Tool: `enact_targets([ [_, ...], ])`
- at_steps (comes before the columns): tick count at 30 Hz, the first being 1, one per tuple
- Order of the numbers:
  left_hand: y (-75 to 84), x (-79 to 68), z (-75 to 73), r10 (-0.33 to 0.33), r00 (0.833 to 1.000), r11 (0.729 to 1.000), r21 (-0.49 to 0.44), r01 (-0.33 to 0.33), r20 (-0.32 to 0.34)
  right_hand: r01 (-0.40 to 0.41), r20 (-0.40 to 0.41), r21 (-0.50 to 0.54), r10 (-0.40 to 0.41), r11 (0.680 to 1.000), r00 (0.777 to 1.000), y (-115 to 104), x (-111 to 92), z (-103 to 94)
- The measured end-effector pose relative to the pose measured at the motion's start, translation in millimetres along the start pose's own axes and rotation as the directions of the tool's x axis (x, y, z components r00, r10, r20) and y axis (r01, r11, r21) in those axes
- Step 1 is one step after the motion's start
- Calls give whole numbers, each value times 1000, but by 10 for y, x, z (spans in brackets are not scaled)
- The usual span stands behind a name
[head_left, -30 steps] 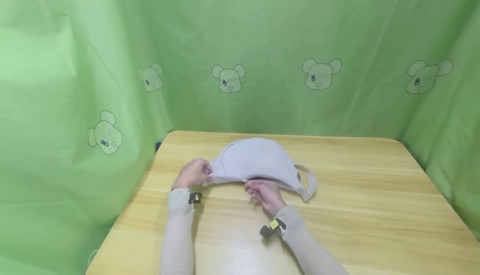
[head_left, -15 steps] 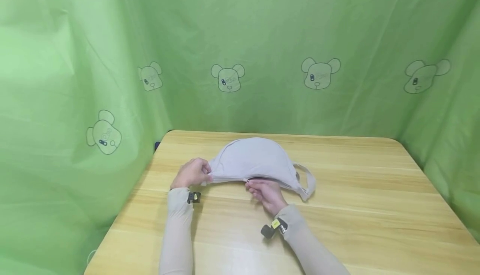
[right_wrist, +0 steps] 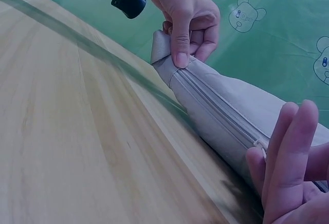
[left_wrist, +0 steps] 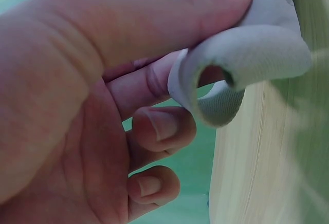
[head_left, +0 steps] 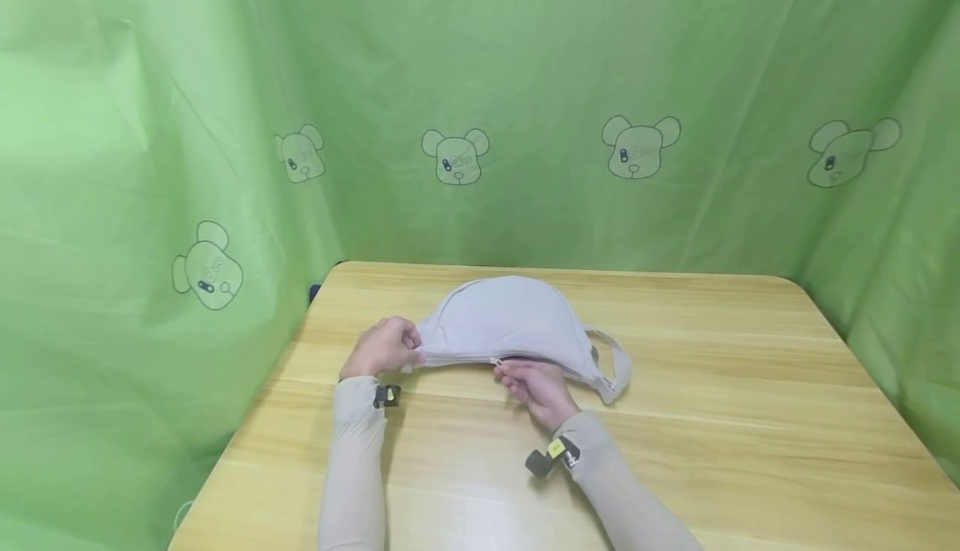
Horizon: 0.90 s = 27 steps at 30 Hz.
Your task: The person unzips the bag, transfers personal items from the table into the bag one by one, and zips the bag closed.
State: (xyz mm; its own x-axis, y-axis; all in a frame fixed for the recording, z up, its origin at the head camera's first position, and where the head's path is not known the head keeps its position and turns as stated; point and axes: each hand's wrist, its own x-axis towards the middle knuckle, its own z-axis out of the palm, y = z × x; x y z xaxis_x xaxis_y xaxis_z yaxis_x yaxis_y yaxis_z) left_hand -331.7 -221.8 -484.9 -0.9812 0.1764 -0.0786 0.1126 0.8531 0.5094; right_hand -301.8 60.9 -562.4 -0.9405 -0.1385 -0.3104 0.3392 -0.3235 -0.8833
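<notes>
A pale grey crescent-shaped bag (head_left: 510, 318) lies on the wooden table, its zipper (right_wrist: 221, 110) along the edge facing me. My left hand (head_left: 386, 346) pinches the bag's left end between thumb and fingers. In the left wrist view a folded strap (left_wrist: 267, 54) curls out beside that thumb. My right hand (head_left: 536, 388) pinches the light zipper pull (head_left: 496, 362) near the middle of the edge. Left of the pull the zipper teeth are closed; to its right a dark gap shows. The right fingertips partly hide the pull in the right wrist view.
The bag's strap loop (head_left: 618, 363) sticks out at its right end. Under everything is a light wooden table (head_left: 712, 451). Green curtains (head_left: 547, 51) with bear-head prints enclose the back and both sides. A small black camera (head_left: 551, 456) sits on the right wrist.
My right hand has slid slightly to the right along the edge with the zipper pull. The left hand keeps its grip on the bag's end.
</notes>
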Motion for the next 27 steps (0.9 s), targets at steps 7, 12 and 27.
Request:
enact_targets([
  [7,-6,-3,5,-6,1000,1000,-9,6,6,-11,-1,9,11,1000,1000,-13,-11,3],
  [12,-21,10,8,-2,1000,1000,0,2,1,-7,-7,8,7,1000,1000,-19,-18,-5],
  [27,-10,1,3,-9,1000,1000,-2,9,8,4,-9,14,-4,1000,1000,-21,-30,-39],
])
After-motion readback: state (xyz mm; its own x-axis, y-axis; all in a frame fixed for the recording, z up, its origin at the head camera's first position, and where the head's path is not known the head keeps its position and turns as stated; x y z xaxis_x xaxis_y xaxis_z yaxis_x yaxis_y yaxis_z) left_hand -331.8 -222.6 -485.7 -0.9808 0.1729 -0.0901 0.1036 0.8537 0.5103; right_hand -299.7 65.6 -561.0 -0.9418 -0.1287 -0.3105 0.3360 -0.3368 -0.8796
